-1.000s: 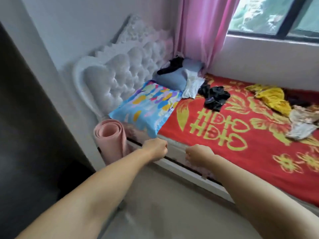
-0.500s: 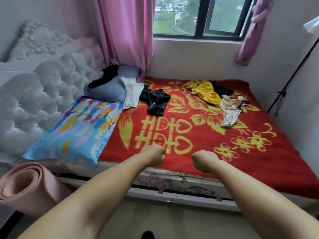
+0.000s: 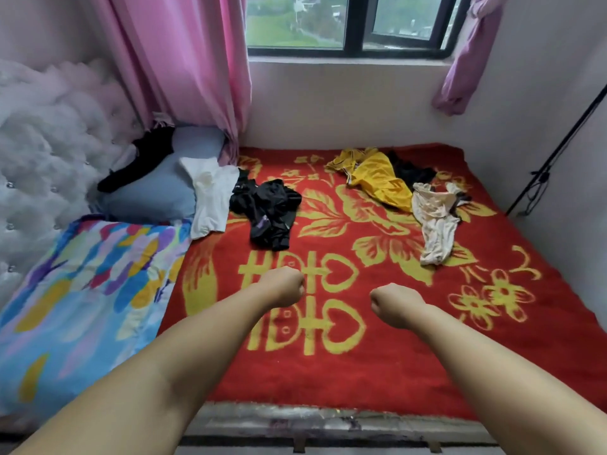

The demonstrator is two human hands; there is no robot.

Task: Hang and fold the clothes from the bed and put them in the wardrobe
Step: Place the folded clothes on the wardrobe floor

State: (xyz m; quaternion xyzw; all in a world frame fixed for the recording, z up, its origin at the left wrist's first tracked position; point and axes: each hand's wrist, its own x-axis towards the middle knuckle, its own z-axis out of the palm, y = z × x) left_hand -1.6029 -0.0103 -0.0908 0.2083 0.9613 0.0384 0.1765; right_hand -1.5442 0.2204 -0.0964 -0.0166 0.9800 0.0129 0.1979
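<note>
Loose clothes lie on the bed's red and gold blanket [image 3: 361,382]. A crumpled black garment [image 3: 267,211] sits mid-bed, with a white one [image 3: 210,195] to its left by the pillows. Further right are a yellow garment [image 3: 377,178], a dark piece [image 3: 410,170] behind it and a cream garment [image 3: 433,221]. Another black garment [image 3: 144,159] drapes over the grey-blue pillow [image 3: 157,198]. My left hand [image 3: 284,287] and my right hand [image 3: 392,305] are curled into fists above the blanket's near half, holding nothing. No wardrobe is in view.
A colourful blue pillow [image 3: 78,290] lies at the near left against the white tufted headboard [image 3: 36,159]. Pink curtains [image 3: 184,67] hang by the window [image 3: 348,24]. A black stand [image 3: 551,159] leans at the right wall.
The view has swung right and closer over the bed, from the bedside and rolled pink mat to the whole blanket. Both fists stayed curled and now hover over the bed.
</note>
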